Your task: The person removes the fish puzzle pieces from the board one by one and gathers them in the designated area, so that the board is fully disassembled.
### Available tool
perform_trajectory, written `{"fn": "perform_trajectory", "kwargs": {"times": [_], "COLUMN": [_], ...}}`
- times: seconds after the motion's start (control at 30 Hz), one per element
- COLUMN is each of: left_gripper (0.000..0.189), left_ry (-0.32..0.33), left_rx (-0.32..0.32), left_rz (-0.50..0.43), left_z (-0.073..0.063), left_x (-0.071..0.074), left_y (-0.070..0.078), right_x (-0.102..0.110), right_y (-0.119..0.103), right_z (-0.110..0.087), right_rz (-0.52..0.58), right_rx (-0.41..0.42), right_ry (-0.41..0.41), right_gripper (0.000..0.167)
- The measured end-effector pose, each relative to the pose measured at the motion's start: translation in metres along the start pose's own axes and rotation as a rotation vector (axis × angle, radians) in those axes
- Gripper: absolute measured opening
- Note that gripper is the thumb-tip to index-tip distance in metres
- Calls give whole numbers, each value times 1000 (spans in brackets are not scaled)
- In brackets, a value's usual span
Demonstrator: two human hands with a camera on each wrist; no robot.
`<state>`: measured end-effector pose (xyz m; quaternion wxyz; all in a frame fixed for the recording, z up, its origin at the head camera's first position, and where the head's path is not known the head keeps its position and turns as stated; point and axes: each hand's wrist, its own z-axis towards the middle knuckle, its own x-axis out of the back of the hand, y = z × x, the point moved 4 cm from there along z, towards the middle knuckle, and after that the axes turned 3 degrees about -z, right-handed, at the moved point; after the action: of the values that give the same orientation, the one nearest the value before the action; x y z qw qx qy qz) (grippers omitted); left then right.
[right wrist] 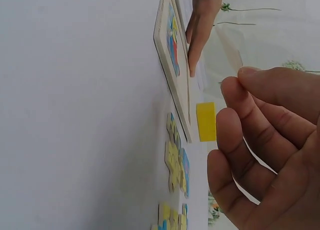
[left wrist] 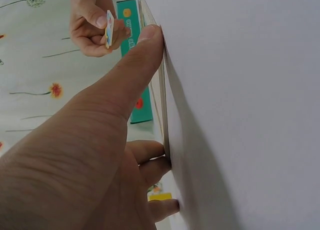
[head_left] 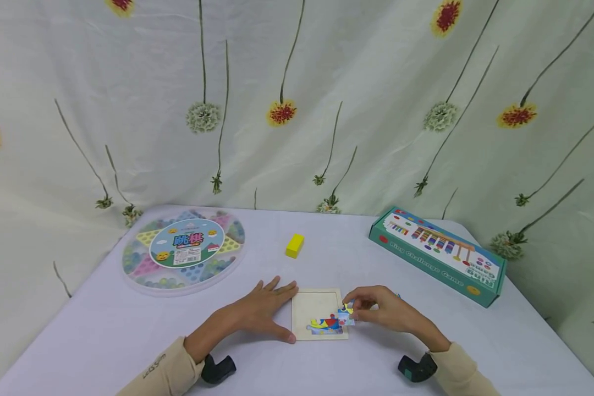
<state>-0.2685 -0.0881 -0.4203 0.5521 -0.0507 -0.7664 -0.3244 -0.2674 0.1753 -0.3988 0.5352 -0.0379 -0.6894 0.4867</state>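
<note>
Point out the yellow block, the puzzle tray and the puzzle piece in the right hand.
Yellow block (head_left: 295,243): head view, its top face.
Puzzle tray (head_left: 317,304): head view, bare floor.
Puzzle piece (head_left: 345,317): head view, printed face.

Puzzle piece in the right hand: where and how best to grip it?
Probably pinch the puzzle piece across its thickness at the right side, coming from the right: it's thin and flat, and its left side faces the placed pieces.

Soft light casts a diffuse shadow (left wrist: 190,140) beside the wooden puzzle tray (head_left: 314,303). Near it, the puzzle piece (head_left: 345,316) looks washed-out and blurred in the right wrist view.
</note>
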Motion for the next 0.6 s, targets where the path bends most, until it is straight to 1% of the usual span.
{"fn": "perform_trajectory", "kwargs": {"times": [0.33,0.6], "left_gripper": [103,104], "left_ry": [2,-2], "left_rx": [-9,0], "left_rz": [0,6], "left_z": [-2,-1], "left_x": [1,1], "left_y": [1,1], "right_x": [13,12], "right_y": [10,17], "right_z": [-21,-31], "right_rz": [22,88], "right_rx": [-72,-94], "right_ry": [1,-57], "right_gripper": [21,23]}}
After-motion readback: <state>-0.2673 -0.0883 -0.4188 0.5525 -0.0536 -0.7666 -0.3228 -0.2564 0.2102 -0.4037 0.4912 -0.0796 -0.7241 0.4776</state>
